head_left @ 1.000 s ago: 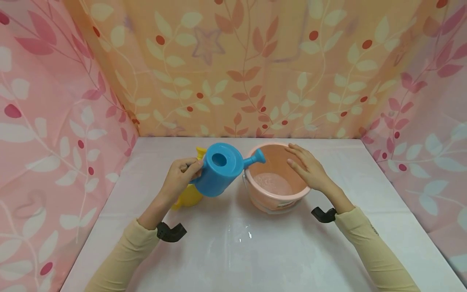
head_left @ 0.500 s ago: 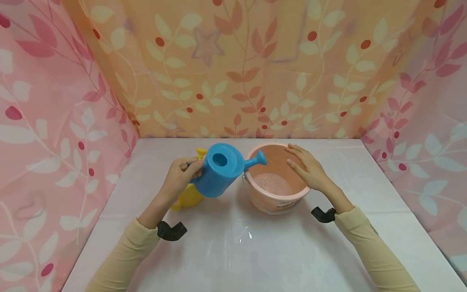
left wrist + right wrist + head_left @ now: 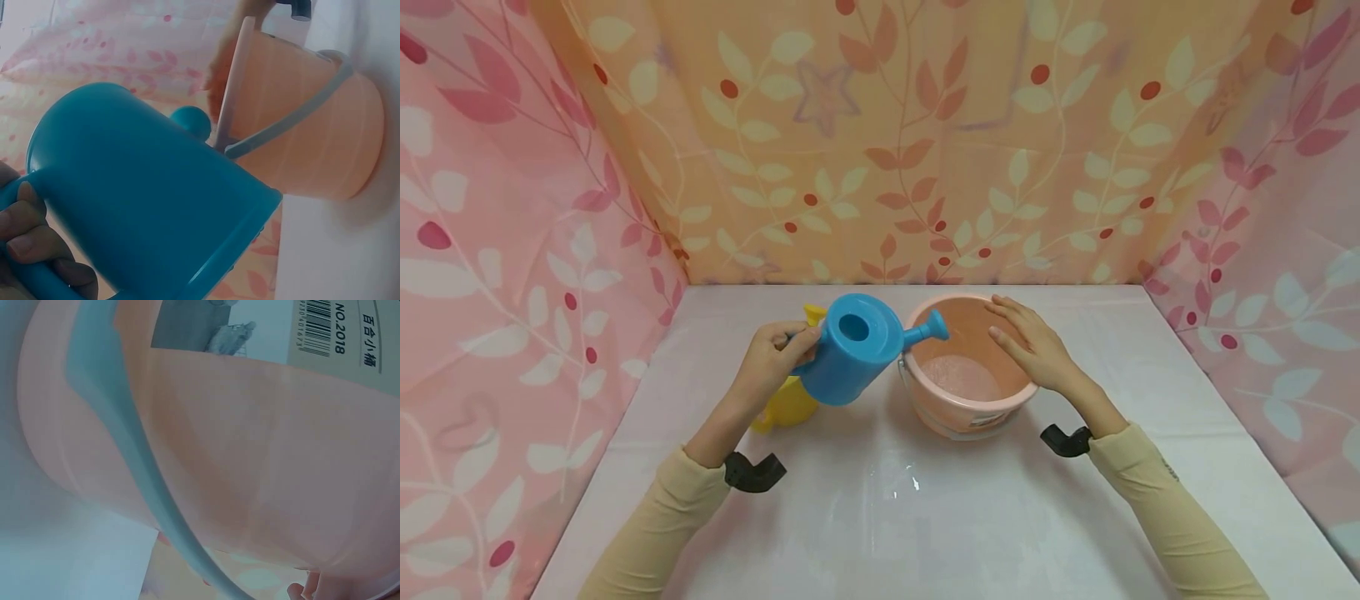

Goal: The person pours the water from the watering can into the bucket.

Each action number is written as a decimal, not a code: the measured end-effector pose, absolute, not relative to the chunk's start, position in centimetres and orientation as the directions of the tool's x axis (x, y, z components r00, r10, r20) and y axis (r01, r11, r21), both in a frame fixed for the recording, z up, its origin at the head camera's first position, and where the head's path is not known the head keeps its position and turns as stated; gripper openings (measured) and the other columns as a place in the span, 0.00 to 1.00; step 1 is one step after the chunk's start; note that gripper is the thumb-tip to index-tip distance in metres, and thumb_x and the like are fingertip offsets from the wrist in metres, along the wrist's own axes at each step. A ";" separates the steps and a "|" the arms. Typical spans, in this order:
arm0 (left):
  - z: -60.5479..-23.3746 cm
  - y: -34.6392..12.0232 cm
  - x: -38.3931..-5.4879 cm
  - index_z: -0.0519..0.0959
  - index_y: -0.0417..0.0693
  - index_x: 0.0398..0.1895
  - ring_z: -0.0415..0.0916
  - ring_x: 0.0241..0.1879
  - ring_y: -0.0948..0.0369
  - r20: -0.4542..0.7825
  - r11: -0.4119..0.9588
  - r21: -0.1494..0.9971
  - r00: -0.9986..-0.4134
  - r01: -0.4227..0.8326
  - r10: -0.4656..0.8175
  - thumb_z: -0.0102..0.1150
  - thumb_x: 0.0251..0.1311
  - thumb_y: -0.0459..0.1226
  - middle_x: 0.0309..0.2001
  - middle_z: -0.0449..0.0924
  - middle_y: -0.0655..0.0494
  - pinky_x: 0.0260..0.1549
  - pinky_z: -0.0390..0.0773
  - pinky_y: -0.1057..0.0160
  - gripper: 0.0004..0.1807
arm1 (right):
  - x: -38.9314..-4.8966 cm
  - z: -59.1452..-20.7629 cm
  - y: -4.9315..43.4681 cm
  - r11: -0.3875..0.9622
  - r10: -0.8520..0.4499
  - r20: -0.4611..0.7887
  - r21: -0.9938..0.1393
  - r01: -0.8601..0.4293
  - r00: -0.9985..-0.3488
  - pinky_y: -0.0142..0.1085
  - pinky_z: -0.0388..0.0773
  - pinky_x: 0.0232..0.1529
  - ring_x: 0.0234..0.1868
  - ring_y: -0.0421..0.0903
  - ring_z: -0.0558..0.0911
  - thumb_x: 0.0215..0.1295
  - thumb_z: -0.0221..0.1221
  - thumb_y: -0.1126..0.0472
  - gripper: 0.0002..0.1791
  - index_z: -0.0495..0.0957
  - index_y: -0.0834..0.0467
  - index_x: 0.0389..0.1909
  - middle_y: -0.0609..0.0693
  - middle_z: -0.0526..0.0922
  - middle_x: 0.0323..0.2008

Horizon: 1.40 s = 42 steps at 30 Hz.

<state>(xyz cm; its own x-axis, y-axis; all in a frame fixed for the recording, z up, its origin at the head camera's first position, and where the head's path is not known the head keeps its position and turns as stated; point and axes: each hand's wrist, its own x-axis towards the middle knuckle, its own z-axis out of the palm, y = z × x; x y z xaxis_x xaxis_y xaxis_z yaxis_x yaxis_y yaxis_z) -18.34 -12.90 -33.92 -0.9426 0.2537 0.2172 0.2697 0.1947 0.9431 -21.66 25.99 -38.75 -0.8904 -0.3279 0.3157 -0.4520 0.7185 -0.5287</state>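
Peach-pink bucket (image 3: 951, 417) at one o'clock, label (image 3: 281, 328) reading “NO.2018”, “百合小桶”, water (image 3: 958, 377) within; blue watering can (image 3: 842, 367) at eleven, handle (image 3: 39, 282) gripped by left hand (image 3: 771, 358); right hand (image 3: 1037, 346) straight-fingered on rim (image 3: 970, 406).

Blue watering can (image 3: 848, 358), tilted, spout (image 3: 928, 328) over peach bucket (image 3: 951, 416), bucket standing upright

A makeshift booth, the wider building untellable: pink leaf-printed sheet hangings (image 3: 490, 333) and an orange one (image 3: 880, 108) wall a flat whitish counter (image 3: 1000, 525).
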 end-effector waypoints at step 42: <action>-31.9 -12.4 -18.0 0.66 0.36 0.15 0.56 0.18 0.61 0.165 0.247 0.940 -0.947 0.236 0.275 0.49 0.66 0.38 0.14 0.57 0.56 0.29 0.61 0.61 0.21 | -21.6 -38.8 26.0 0.715 -0.320 0.310 -0.541 -0.443 -0.895 0.64 0.51 0.60 0.69 0.57 0.55 0.68 0.50 0.49 0.27 0.63 0.51 0.66 0.53 0.57 0.69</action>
